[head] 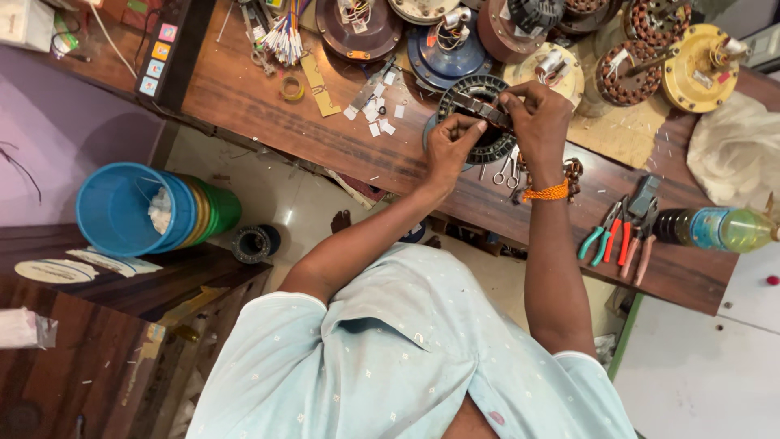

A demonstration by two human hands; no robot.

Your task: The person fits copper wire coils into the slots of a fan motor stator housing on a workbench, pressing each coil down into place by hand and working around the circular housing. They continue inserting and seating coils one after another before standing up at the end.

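- Head view, looking down: a dark ring-shaped stator core (479,122) lies flat on the wooden workbench (268,114), near the middle of its length and just inside the edge nearest the person.
- Left hand (452,146): fingers pinched on the near-left rim of the core, thumb and forefinger closed on a thin pale strip there.
- Right hand (536,118): fingers curled down over the core's right side, gripping the rim. An orange thread band (546,193) circles this wrist.
- Key relation: the core sits directly between the two hands, beyond the left fingertips and left of the right palm. Both hands touch it, so neither is nearer. A grey bar crosses the ring from upper left to lower right.
- Count: one core in hand; several motor housings (699,69) along the far edge, the exact number unclear; one pair of small scissors (507,171); about three pliers (617,236) and one plastic bottle (715,229) toward the right end.
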